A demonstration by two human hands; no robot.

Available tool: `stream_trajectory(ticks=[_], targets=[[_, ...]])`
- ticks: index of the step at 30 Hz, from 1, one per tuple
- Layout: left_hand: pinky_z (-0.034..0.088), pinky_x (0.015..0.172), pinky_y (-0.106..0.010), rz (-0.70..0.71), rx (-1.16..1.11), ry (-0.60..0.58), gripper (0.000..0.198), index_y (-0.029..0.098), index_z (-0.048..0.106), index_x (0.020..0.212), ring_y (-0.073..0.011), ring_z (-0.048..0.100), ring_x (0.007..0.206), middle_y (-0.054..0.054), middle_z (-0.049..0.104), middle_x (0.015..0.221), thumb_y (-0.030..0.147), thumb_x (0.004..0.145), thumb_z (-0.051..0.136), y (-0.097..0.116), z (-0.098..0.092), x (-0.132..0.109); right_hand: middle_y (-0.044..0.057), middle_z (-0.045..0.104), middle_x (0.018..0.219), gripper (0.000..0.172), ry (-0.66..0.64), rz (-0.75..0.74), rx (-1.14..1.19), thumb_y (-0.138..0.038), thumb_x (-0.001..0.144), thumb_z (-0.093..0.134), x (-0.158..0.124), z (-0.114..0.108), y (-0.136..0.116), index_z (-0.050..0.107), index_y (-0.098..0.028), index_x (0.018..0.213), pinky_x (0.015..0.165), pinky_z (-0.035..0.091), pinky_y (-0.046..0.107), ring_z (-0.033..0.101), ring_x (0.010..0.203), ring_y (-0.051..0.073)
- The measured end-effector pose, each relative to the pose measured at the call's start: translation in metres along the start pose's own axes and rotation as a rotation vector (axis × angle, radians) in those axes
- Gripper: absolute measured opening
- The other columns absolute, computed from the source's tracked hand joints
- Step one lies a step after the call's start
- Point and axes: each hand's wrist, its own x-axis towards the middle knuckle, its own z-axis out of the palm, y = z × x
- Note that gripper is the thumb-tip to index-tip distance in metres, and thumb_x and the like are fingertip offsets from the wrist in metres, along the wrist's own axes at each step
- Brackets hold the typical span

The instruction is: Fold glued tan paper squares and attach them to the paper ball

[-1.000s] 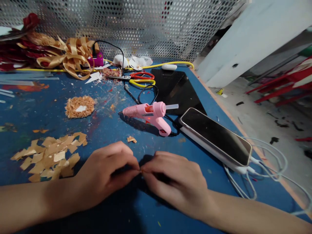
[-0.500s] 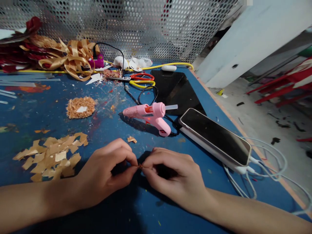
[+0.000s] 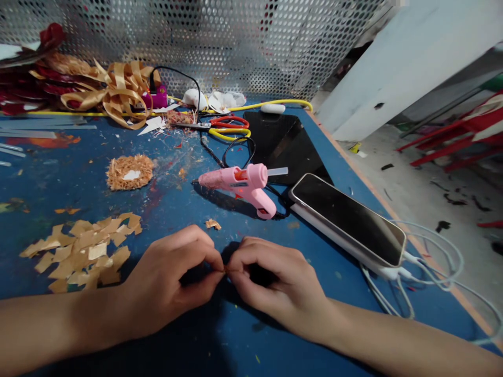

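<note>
My left hand (image 3: 178, 272) and my right hand (image 3: 277, 285) meet low in the middle, thumb and forefinger of each pinched together. Between the fingertips a sliver of a tiny brown scrap (image 3: 225, 270) shows; most of it is hidden, and its kind is hard to tell, though its colour resembles the paper pieces. Left of my left hand lies a spread of torn tan paper pieces (image 3: 80, 248). A small crumpled brown piece (image 3: 212, 224) rests just beyond my fingertips. Farther off, a pink hot glue gun (image 3: 239, 180) holds a clear glue stick (image 3: 278, 171).
A shaggy tan ring (image 3: 118, 175) with a white centre lies at left. Scissors (image 3: 228, 128), gold ribbon (image 3: 126, 89) and a black tablet-like slab (image 3: 279, 141) are at the back. At right, a phone (image 3: 349, 217) sits on a pale block with white cables (image 3: 444, 280).
My fingertips have drawn slightly closer together, and less of the small brown scrap shows between them. Everything else lies as before.
</note>
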Motion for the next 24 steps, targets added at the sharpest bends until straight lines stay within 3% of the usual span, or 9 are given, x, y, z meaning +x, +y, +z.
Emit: stream_trajectory(ticks=[15, 24], targets=[[0.041, 0.068, -0.016, 0.033, 0.041, 0.002, 0.010, 0.020, 0.057, 0.085, -0.0071, 0.054, 0.076, 0.004, 0.057, 0.083, 0.010, 0.083, 0.057, -0.0002, 0.0005, -0.0010, -0.004, 0.052, 0.061, 0.014, -0.057, -0.101, -0.028, -0.006, 0.081, 0.053, -0.0003, -0.0005, 0.0011, 0.054, -0.019, 0.076, 0.054, 0.040, 0.020, 0.046, 0.057, 0.007], [0.037, 0.066, -0.024, 0.185, 0.217, -0.012, 0.009, 0.019, 0.060, 0.081, -0.0102, 0.053, 0.070, 0.003, 0.060, 0.078, 0.013, 0.086, 0.057, -0.0032, 0.0026, -0.0028, -0.002, 0.054, 0.062, 0.013, -0.115, -0.164, -0.097, -0.008, 0.086, 0.050, -0.0085, 0.0009, 0.0046, 0.055, -0.018, 0.080, 0.054, 0.039, 0.023, 0.044, 0.057, 0.009]])
